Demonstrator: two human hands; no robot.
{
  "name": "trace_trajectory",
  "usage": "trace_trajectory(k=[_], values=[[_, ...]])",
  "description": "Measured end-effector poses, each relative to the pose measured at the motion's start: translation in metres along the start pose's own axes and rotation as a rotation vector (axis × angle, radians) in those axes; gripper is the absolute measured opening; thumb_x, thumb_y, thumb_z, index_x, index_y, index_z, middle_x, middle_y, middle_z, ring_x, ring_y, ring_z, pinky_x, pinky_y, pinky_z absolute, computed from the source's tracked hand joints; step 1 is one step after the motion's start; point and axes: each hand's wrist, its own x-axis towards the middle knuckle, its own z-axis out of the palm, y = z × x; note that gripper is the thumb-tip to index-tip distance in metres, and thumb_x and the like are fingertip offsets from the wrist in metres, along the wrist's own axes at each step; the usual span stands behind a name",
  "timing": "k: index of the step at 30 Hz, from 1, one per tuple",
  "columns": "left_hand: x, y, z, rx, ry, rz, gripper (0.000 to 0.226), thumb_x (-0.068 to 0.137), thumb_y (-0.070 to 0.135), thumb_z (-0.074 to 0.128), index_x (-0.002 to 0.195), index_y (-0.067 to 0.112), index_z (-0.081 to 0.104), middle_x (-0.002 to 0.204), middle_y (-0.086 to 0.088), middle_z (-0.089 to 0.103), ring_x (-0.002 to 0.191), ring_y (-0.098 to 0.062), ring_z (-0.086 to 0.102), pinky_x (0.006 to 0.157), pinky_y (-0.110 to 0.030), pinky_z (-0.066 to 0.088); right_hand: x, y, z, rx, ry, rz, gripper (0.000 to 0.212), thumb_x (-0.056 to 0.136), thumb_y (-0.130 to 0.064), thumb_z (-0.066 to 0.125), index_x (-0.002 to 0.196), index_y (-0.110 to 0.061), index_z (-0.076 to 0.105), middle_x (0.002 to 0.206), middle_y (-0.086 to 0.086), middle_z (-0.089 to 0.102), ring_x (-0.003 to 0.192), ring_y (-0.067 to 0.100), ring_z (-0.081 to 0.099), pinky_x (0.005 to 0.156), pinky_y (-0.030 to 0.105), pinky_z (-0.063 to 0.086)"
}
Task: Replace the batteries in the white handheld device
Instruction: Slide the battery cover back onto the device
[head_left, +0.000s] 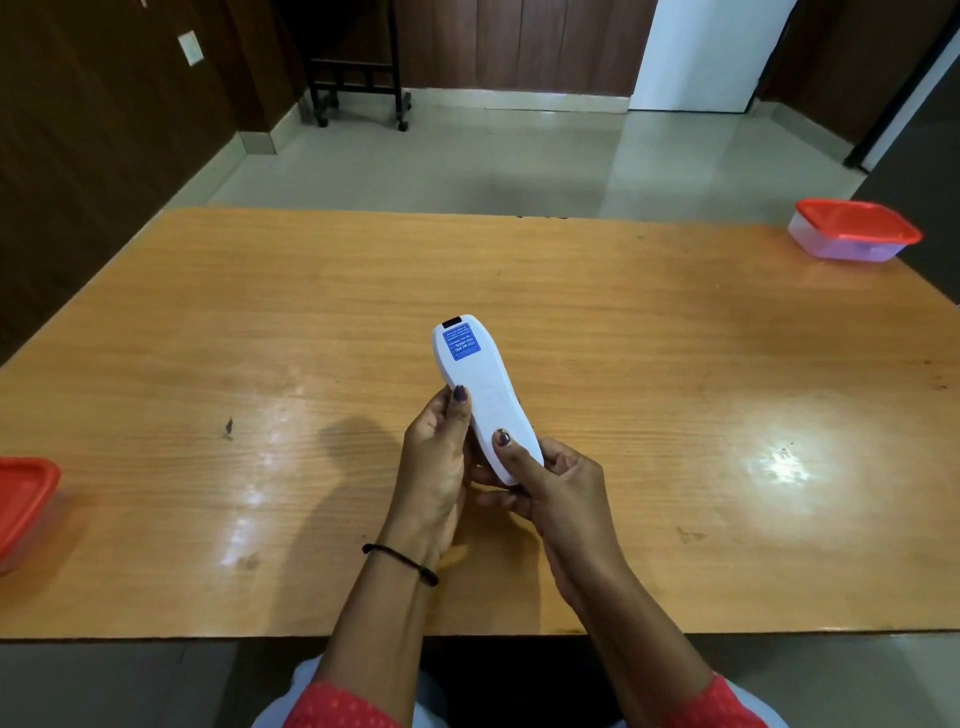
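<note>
The white handheld device (480, 384) is held above the middle of the wooden table (675, 364), back side up, its far end pointing away from me. A blue label sits near that far end. My left hand (436, 467) grips its left side with the thumb pressed on the back. My right hand (556, 488) cups the near end, thumb resting on the lower back panel. The back cover looks closed. No loose batteries are visible.
A clear container with a red lid (854, 231) stands at the table's far right corner. Another red-lidded container (23, 506) sits at the left edge, partly out of view. A black wheeled stand (358, 78) is on the floor beyond the table.
</note>
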Motion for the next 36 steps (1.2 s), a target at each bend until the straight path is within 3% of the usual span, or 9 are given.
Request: trace_trajectory(k=[4, 7, 13, 16, 19, 22, 25, 30, 36], values=[[-0.002, -0.001, 0.001, 0.0, -0.069, -0.021, 0.028, 0.096, 0.029, 0.046, 0.11, 0.009, 0.06, 0.084, -0.003, 0.071, 0.077, -0.017, 0.066, 0.068, -0.032, 0.05, -0.001, -0.002, 0.0, -0.131, 0.07, -0.129, 0.015, 0.083, -0.019, 0.069, 0.098, -0.017, 0.071, 0.086, 0.009, 0.074, 0.077, 0.024, 0.07, 0.064, 0.03, 0.056], [-0.005, -0.001, 0.007, -0.025, -0.165, -0.073, 0.041, 0.092, 0.041, 0.047, 0.113, 0.009, 0.061, 0.089, -0.007, 0.072, 0.082, -0.019, 0.067, 0.074, -0.033, 0.05, 0.0, -0.005, -0.002, -0.26, 0.078, -0.259, 0.021, 0.088, -0.028, 0.062, 0.106, -0.022, 0.069, 0.088, 0.004, 0.073, 0.077, 0.017, 0.069, 0.066, 0.03, 0.056], [0.004, -0.003, 0.015, 0.008, -0.148, -0.072, 0.03, 0.087, 0.036, 0.055, 0.101, 0.012, 0.067, 0.079, -0.005, 0.065, 0.067, -0.015, 0.063, 0.057, -0.025, 0.05, 0.003, -0.006, -0.004, 0.005, 0.025, -0.059, 0.035, 0.086, -0.02, 0.063, 0.121, -0.019, 0.062, 0.099, 0.007, 0.075, 0.095, 0.021, 0.07, 0.082, 0.035, 0.057], [0.007, -0.005, 0.021, -0.013, -0.177, -0.069, 0.022, 0.093, 0.027, 0.049, 0.104, 0.016, 0.065, 0.084, 0.001, 0.071, 0.077, -0.009, 0.067, 0.069, -0.021, 0.053, 0.025, -0.008, -0.009, 0.054, 0.17, -0.04, 0.036, 0.082, -0.017, 0.068, 0.118, -0.015, 0.065, 0.096, 0.009, 0.075, 0.095, 0.025, 0.07, 0.088, 0.041, 0.054], [0.008, -0.002, 0.024, -0.054, -0.123, -0.054, 0.04, 0.095, 0.022, 0.046, 0.132, 0.009, 0.047, 0.111, 0.001, 0.066, 0.103, -0.009, 0.061, 0.094, -0.025, 0.045, 0.057, -0.009, -0.015, -0.079, 0.316, -0.087, 0.034, 0.083, -0.017, 0.069, 0.117, -0.011, 0.066, 0.103, 0.008, 0.073, 0.096, 0.022, 0.069, 0.091, 0.046, 0.053], [0.013, -0.004, 0.022, -0.04, -0.104, -0.043, 0.047, 0.095, 0.023, 0.044, 0.139, 0.007, 0.038, 0.138, -0.01, 0.051, 0.117, -0.016, 0.053, 0.094, -0.025, 0.045, 0.081, -0.009, -0.015, -0.307, 0.411, -0.195, 0.034, 0.084, -0.022, 0.067, 0.117, -0.013, 0.066, 0.113, 0.004, 0.07, 0.098, 0.009, 0.066, 0.087, 0.03, 0.055], [0.019, -0.006, 0.018, -0.073, -0.058, -0.024, 0.045, 0.095, 0.021, 0.044, 0.137, 0.006, 0.041, 0.137, -0.011, 0.052, 0.119, -0.019, 0.054, 0.083, -0.019, 0.051, 0.098, -0.009, -0.009, -0.62, 0.483, -0.326, 0.033, 0.087, -0.022, 0.063, 0.117, -0.011, 0.066, 0.115, 0.007, 0.069, 0.106, 0.018, 0.063, 0.086, 0.023, 0.047], [0.03, -0.009, 0.014, 0.094, -0.03, 0.061, 0.04, 0.097, 0.017, 0.044, 0.135, 0.007, 0.044, 0.135, -0.008, 0.055, 0.122, -0.016, 0.054, 0.099, -0.026, 0.044, 0.11, -0.002, -0.001, -1.022, 0.45, -0.395, 0.038, 0.087, -0.021, 0.06, 0.124, -0.013, 0.059, 0.117, 0.012, 0.063, 0.104, 0.03, 0.049, 0.087, 0.033, 0.04], [0.044, -0.018, 0.028, 0.165, -0.068, 0.059, 0.038, 0.097, 0.021, 0.044, 0.135, 0.015, 0.045, 0.124, -0.003, 0.06, 0.113, -0.01, 0.058, 0.096, -0.022, 0.045, 0.105, -0.005, -0.01, -0.827, 0.344, -0.316, 0.069, 0.084, -0.031, 0.065, 0.144, -0.018, 0.033, 0.118, 0.003, 0.064, 0.107, 0.021, 0.055, 0.086, 0.031, 0.049]])
